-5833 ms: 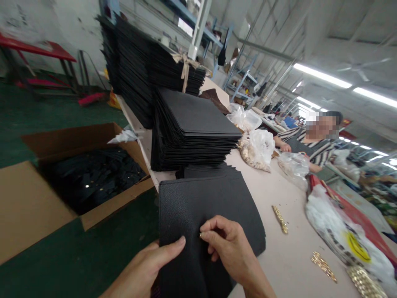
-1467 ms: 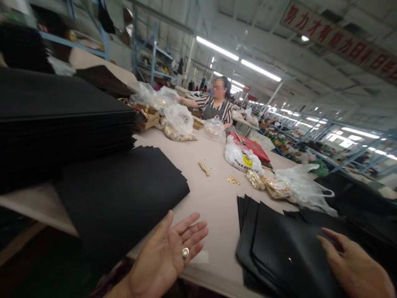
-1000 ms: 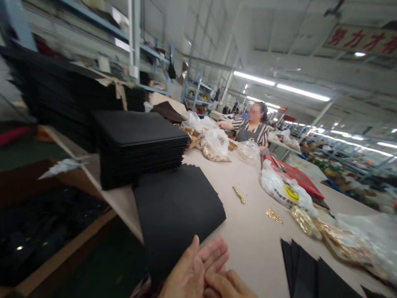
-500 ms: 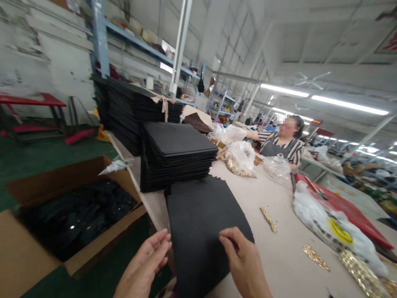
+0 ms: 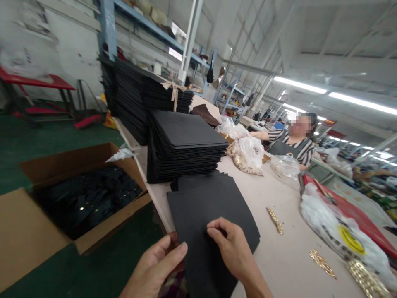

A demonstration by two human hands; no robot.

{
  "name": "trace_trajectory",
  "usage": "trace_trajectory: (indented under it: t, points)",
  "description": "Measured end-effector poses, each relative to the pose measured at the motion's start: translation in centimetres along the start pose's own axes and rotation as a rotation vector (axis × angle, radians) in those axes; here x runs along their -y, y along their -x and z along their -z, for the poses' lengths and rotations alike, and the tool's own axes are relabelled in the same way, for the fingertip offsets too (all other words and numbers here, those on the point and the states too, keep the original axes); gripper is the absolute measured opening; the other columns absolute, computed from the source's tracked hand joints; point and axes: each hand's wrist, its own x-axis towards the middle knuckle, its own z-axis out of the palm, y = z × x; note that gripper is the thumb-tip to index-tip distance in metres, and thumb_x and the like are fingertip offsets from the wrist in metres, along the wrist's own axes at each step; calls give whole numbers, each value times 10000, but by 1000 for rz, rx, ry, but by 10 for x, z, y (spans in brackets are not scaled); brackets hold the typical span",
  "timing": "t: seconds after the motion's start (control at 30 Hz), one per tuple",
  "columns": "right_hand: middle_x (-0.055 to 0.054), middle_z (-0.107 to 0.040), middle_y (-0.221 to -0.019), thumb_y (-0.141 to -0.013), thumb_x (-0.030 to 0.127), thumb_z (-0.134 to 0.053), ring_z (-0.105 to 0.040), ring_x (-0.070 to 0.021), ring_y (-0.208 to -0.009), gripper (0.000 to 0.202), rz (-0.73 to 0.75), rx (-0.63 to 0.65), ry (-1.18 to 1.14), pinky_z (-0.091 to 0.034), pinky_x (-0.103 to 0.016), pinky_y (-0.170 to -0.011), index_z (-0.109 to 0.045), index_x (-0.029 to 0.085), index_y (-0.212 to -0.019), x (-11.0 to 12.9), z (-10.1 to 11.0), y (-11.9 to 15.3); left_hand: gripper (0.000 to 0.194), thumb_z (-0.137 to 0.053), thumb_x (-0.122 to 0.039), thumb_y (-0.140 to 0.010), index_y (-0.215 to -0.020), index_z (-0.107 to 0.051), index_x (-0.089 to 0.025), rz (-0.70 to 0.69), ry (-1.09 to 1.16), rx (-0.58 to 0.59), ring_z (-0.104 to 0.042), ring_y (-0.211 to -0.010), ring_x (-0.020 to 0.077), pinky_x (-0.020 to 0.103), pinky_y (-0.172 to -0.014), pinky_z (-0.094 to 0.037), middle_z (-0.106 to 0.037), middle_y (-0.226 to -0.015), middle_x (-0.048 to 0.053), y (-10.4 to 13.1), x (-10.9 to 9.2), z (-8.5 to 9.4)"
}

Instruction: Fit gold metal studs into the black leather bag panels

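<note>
Black flat sheets lie in a fanned pile at the table's near edge, the top one sitting slightly askew. My left hand grips the left edge of the top sheet, thumb above and fingers beneath. Over the middle of that sheet is my right hand, its thumb and forefinger pinched together. Whatever may be between those fingertips is too small or hidden to make out. Directly behind the pile stands a taller stack of black sheets.
On the left, an open cardboard box holds black pieces. Gold chains, plastic bags and a white bag with a yellow smiley lie on the table. Across it is a person in a striped top.
My left hand has closed on the sheet's left edge, and the top sheet has shifted left. My right hand has moved left over it. The view has turned slightly.
</note>
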Motion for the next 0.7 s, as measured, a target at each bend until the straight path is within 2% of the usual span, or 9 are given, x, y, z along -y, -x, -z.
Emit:
trace_trajectory:
  t: [0.13, 0.27, 0.5, 0.6, 0.7]
  points:
    - [28, -667, -752, -860, 271, -585, -578, -146, -734, 149, -32, 66, -24, -398, -250, -687, -710, 207, -810, -4, 5, -5, 487, -781, -361, -766, -1202, -661, -178, 113, 34, 61, -698, -1022, 296, 377, -863, -558, -753, -1101, 106, 1, -12, -16]
    - [28, -668, -743, -845, 279, -602, -577, -142, -724, 147, -45, 106, -53, -400, -248, -682, -715, 200, -793, -6, 5, -6, 485, -804, -326, -727, -1165, -678, -158, 165, 20, 42, -715, -977, 304, 404, -885, -557, -766, -1045, 118, -1, -21, -23]
    - [22, -674, -769, -835, 283, -626, -583, -139, -755, 133, -49, 83, -89, -404, -247, -710, -728, 207, -793, -7, 2, -8, 427, -789, -316, -746, -1109, -684, -118, 206, 17, -66, -735, -908, 292, 356, -787, -580, -777, -961, 128, -16, -13, -26]
    - [20, -662, -757, -822, 281, -640, -569, -126, -720, 122, -52, 78, -129, -403, -240, -679, -728, 201, -795, -9, 3, -8, 393, -758, -332, -784, -1096, -696, -102, 218, 93, -60, -733, -923, 306, 368, -772, -590, -776, -977, 141, -17, -12, -27]
    - [33, -603, -652, -803, 287, -655, -525, -104, -609, 120, -109, 82, -239, -381, -221, -573, -712, 182, -819, -13, 4, -8, 397, -761, -338, -776, -1086, -712, -94, 255, 162, -30, -730, -936, 337, 408, -772, -600, -776, -974, 158, -17, -12, -25]
